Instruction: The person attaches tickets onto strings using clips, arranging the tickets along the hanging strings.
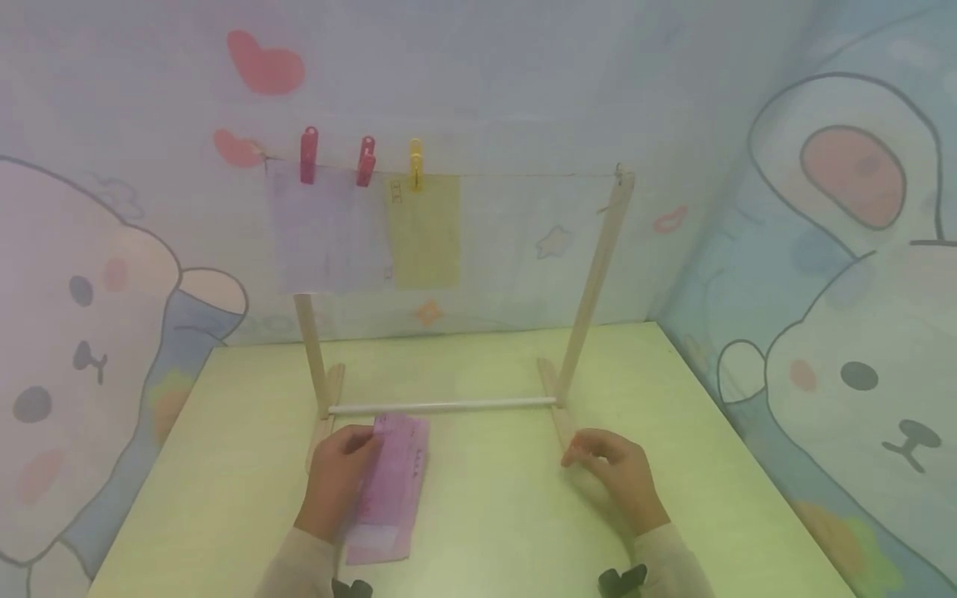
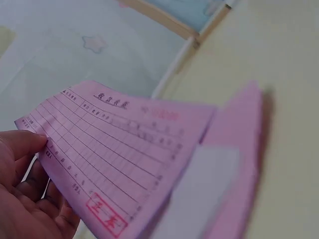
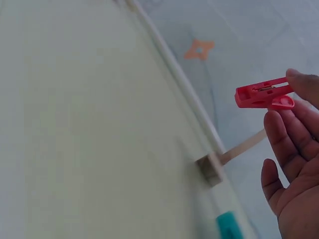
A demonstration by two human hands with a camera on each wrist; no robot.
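My left hand (image 1: 340, 477) pinches a pink printed receipt slip (image 1: 399, 465) by its left edge, thumb on top. Ruled lines and a red stamp show on the slip in the left wrist view, where more pink paper (image 2: 239, 134) with a white patch lies beneath or behind it; I cannot tell if they are joined. Held over the table at the right, my right hand (image 1: 616, 473) pinches a red clothespin (image 3: 264, 94) by its handle ends between thumb and fingers. The clothespin is mostly hidden by the fingers in the head view.
A wooden frame (image 1: 594, 282) with a white bottom rod (image 1: 449, 406) carries a string (image 1: 523, 176). Red clothespins (image 1: 309, 156) and a yellow clothespin (image 1: 416, 164) sit above lilac paper (image 1: 314, 232) and a yellow sheet (image 1: 426, 232). A teal object (image 3: 229, 226) shows in the right wrist view.
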